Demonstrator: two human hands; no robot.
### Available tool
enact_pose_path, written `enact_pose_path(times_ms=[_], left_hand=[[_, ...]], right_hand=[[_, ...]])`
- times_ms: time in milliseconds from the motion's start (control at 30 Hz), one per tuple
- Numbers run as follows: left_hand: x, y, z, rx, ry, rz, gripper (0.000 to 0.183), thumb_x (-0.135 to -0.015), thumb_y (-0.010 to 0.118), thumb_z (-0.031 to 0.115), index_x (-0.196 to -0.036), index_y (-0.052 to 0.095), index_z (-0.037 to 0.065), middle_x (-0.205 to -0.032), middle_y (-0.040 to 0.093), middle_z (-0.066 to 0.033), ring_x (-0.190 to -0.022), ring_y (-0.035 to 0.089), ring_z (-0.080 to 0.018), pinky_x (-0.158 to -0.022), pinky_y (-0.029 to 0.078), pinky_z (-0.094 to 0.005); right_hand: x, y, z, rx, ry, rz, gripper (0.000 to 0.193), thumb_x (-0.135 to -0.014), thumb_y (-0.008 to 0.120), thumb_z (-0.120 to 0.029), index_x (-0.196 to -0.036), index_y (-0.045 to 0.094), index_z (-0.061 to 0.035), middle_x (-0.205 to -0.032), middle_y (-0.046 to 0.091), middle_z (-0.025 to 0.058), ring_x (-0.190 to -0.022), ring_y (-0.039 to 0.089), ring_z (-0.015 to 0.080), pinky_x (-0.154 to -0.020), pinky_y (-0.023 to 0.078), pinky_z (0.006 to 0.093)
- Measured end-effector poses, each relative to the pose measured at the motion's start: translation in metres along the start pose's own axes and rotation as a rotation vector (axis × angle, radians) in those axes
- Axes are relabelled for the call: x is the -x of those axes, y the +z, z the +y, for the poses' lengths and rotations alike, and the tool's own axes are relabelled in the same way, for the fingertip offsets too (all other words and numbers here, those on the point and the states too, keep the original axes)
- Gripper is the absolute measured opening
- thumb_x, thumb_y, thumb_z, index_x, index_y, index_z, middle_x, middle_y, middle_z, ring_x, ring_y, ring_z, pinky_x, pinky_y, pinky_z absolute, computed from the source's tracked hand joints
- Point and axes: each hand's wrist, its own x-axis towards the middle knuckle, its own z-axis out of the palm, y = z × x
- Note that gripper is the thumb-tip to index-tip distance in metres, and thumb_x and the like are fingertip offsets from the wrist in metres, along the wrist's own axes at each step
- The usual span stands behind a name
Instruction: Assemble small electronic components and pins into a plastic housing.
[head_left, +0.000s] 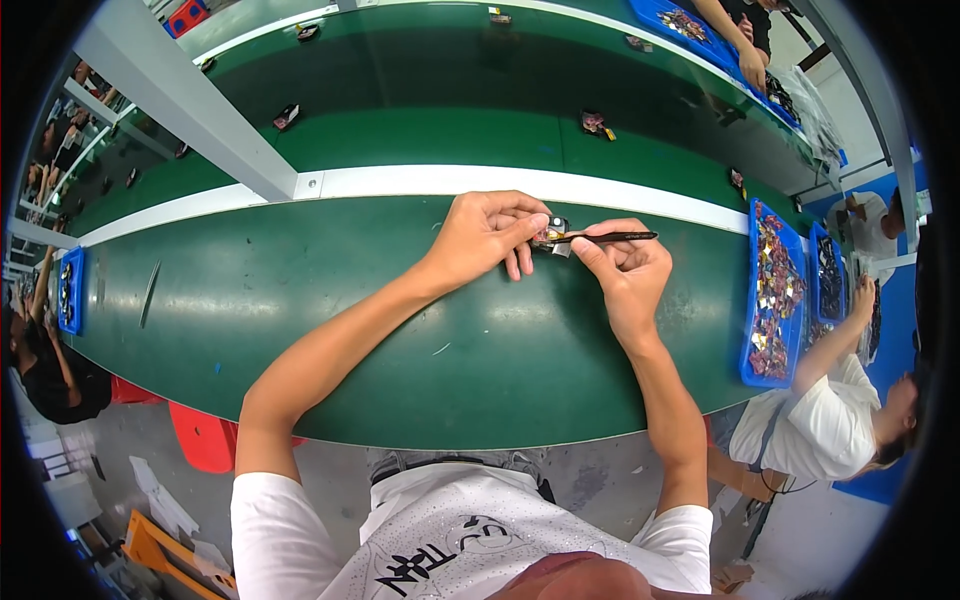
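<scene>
My left hand is closed on a small black electronic part with a pale, wire-like inside, held just above the green table. Between the thumb and fingers of my right hand is a pair of dark tweezers. Their tip reaches left to the small part and seems to touch it; the exact contact is too small to tell. Both hands meet near the far edge of the table.
Blue trays stand at the right, one full of small reddish and yellow parts. Beyond a white rail, a green conveyor belt carries several scattered parts. A grey post rises at the left. Other people sit at both sides; loose tweezers lie left.
</scene>
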Motion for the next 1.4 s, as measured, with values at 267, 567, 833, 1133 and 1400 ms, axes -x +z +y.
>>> enact_pose_path(times_ms=[267, 567, 833, 1133, 1400], left_hand=[[-0.001, -0.001, 0.000, 0.043, -0.012, -0.048, 0.027, -0.102, 0.064, 0.012, -0.115, 0.066, -0.011, -0.086, 0.071, -0.0141, -0.059, 0.069, -0.0163, -0.048, 0.054, -0.0259], [0.001, -0.001, 0.001, 0.042, 0.016, -0.012, 0.025, -0.101, 0.065, 0.010, -0.114, 0.067, -0.011, -0.084, 0.072, -0.0157, -0.059, 0.069, -0.0163, -0.048, 0.055, -0.0260], [0.002, 0.000, 0.002, 0.051, 0.017, 0.000, 0.025, -0.100, 0.066, 0.009, -0.114, 0.068, -0.011, -0.086, 0.073, -0.0166, -0.063, 0.072, -0.0187, -0.049, 0.056, -0.0265], [0.003, -0.001, 0.001, 0.038, 0.024, -0.005, 0.024, -0.099, 0.067, 0.008, -0.112, 0.069, -0.011, -0.086, 0.073, -0.0167, -0.063, 0.072, -0.0194, -0.051, 0.057, -0.0261], [0.002, 0.000, 0.000, 0.034, 0.006, -0.005, 0.025, -0.099, 0.066, 0.009, -0.112, 0.069, -0.012, -0.085, 0.073, -0.0165, -0.062, 0.072, -0.0200, -0.051, 0.058, -0.0268]], right_hand=[[0.004, 0.001, 0.003, 0.141, -0.175, 0.021, 0.010, -0.081, 0.081, 0.004, -0.087, 0.074, 0.0035, -0.083, 0.074, 0.0039, -0.050, 0.041, -0.0004, -0.047, 0.031, 0.0188], [0.003, 0.002, 0.006, 0.215, -0.339, 0.003, 0.010, -0.079, 0.082, 0.005, -0.084, 0.076, 0.0004, -0.090, 0.078, 0.0045, -0.046, 0.039, 0.0008, -0.043, 0.029, 0.0201], [0.003, 0.001, 0.007, 0.267, -0.403, -0.013, 0.012, -0.077, 0.082, 0.005, -0.085, 0.075, -0.0019, -0.089, 0.079, 0.0044, -0.044, 0.038, 0.0012, -0.043, 0.029, 0.0197], [0.002, -0.002, 0.003, 0.305, -0.366, -0.049, 0.012, -0.077, 0.084, 0.002, -0.085, 0.076, -0.0025, -0.086, 0.078, 0.0047, -0.043, 0.038, 0.0016, -0.043, 0.028, 0.0205], [0.000, -0.003, -0.002, 0.335, -0.396, -0.075, 0.012, -0.077, 0.084, 0.001, -0.084, 0.076, -0.0013, -0.086, 0.077, 0.0042, -0.043, 0.040, 0.0024, -0.043, 0.030, 0.0207]])
